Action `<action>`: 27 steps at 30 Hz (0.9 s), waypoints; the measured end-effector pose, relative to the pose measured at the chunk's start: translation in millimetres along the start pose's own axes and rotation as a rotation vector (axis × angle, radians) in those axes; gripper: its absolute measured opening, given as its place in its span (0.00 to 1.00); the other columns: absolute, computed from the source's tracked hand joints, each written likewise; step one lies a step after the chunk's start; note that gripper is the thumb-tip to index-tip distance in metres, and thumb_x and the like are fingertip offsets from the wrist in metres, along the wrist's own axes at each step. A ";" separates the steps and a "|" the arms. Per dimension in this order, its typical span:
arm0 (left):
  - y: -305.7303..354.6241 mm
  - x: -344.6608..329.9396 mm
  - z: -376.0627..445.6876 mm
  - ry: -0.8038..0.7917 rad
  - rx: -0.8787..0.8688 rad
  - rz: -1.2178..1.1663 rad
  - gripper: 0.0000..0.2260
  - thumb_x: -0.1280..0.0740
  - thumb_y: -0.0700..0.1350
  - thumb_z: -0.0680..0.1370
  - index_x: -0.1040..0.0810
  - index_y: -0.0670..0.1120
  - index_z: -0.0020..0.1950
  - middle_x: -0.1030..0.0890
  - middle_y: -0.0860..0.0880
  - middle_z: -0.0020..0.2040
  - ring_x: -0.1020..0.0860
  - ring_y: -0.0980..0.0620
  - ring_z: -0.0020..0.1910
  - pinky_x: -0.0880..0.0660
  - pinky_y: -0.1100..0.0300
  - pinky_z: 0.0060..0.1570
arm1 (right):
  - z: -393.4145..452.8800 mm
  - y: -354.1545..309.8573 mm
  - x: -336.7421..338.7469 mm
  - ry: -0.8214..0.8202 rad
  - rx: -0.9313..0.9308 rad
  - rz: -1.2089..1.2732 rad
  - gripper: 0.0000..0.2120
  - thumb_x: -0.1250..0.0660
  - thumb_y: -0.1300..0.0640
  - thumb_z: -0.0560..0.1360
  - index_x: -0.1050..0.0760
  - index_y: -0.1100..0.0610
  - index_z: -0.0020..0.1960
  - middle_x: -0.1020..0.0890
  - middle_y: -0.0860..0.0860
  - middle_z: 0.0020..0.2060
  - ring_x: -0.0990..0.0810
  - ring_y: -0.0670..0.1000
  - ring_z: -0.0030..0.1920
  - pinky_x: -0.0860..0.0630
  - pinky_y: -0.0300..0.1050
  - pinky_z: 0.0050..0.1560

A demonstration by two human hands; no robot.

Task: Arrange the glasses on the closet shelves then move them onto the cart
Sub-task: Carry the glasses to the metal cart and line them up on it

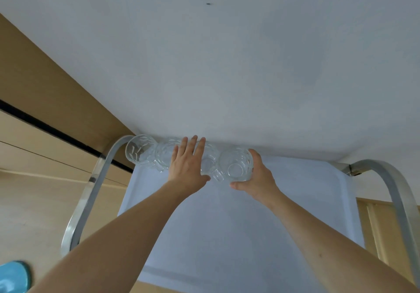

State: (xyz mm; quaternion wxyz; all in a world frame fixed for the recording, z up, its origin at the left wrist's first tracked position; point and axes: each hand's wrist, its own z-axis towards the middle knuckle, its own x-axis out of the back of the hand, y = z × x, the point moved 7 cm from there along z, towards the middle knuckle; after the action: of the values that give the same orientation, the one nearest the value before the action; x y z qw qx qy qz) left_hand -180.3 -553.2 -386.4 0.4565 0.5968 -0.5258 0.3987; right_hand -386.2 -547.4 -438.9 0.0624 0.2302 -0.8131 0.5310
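Now my two hands are up at the far end of the cart top (238, 224), by the white wall (227, 53). My right hand (256, 176) holds a clear glass (236, 164), with my thumb and fingers curled round its sides. My left hand (187, 164) lies flat with straight fingers on top of another glass (208, 163) in the row. Two more glasses stand to the left, a bumpy one (164, 156) and one with leaf shapes (139, 149), close together. Shiny metal bars (91, 190) curve up at each side of the cart.
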 end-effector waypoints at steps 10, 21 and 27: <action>-27.9 55.9 -17.6 0.063 -0.018 -0.088 0.35 0.36 0.56 0.80 0.47 0.52 0.83 0.48 0.48 0.83 0.53 0.45 0.82 0.52 0.46 0.80 | -39.1 -45.6 27.0 0.128 0.022 -0.171 0.57 0.16 0.53 0.63 0.47 0.48 0.81 0.36 0.51 0.77 0.37 0.52 0.76 0.37 0.45 0.70; -26.0 130.7 -52.6 0.212 -0.212 -0.126 0.34 0.38 0.60 0.80 0.46 0.51 0.83 0.47 0.47 0.83 0.52 0.44 0.82 0.51 0.44 0.80 | -110.5 -140.6 38.7 0.339 0.148 -0.332 0.51 0.19 0.51 0.67 0.44 0.48 0.81 0.37 0.49 0.78 0.39 0.53 0.77 0.39 0.48 0.74; 3.8 164.2 -73.6 0.268 -0.400 -0.116 0.35 0.37 0.61 0.80 0.45 0.52 0.82 0.47 0.47 0.83 0.53 0.44 0.82 0.52 0.43 0.79 | -155.2 -163.6 46.3 0.454 0.154 -0.431 0.50 0.20 0.46 0.68 0.45 0.47 0.81 0.38 0.47 0.78 0.40 0.52 0.77 0.40 0.48 0.75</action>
State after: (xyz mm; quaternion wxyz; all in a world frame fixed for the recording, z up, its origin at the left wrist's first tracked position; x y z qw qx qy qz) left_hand -162.6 -525.7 -209.5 0.6535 0.4652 -0.4939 0.3354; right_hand -377.3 -477.3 -219.8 0.3355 0.2770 -0.6684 0.6032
